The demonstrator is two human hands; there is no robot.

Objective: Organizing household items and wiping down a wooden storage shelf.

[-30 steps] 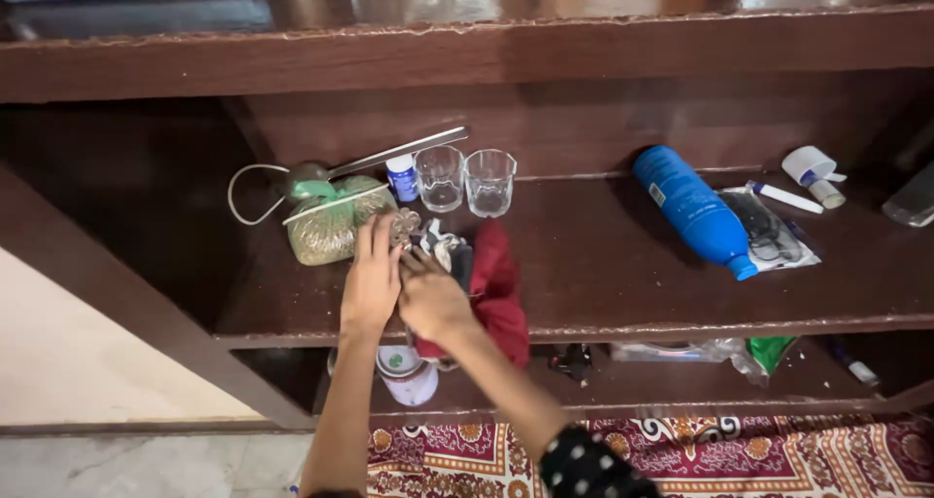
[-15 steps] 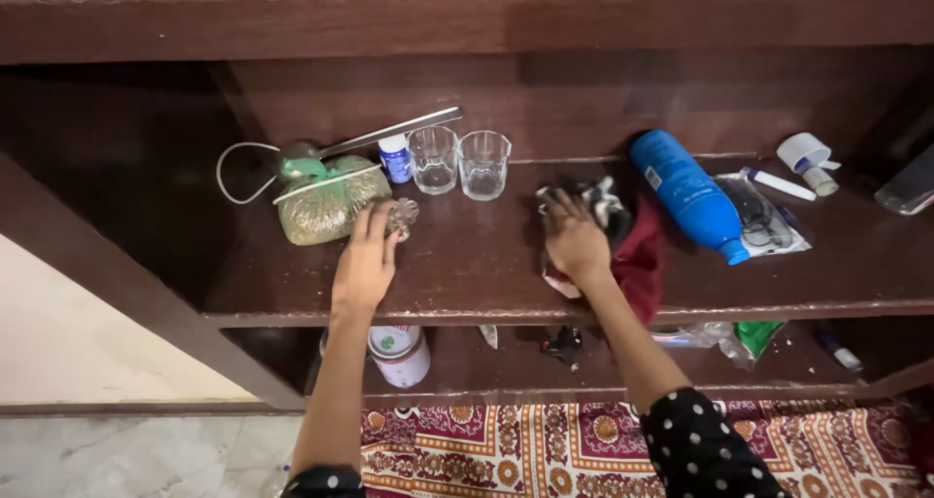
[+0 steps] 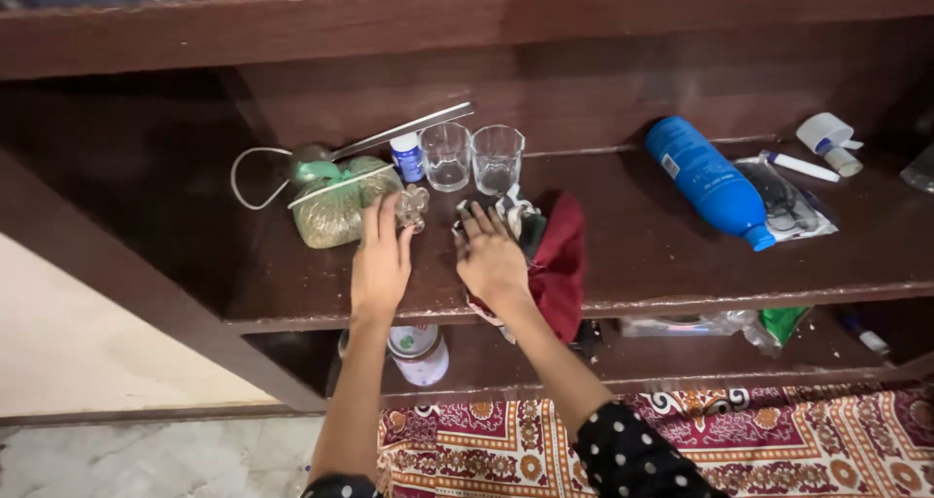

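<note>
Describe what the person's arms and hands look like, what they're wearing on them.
Both forearms are bare from elbow to wrist. The right arm wears a black sleeve with small white polka dots, ending near the elbow. A sliver of the same dark dotted fabric shows at the left arm's lower edge. The left hand and right hand are bare: no gloves, and no rings, bracelets or watch that I can see.

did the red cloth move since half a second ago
Yes. The red cloth under the right hand slid left, away from the blue bottle, toward the two glasses.
</note>
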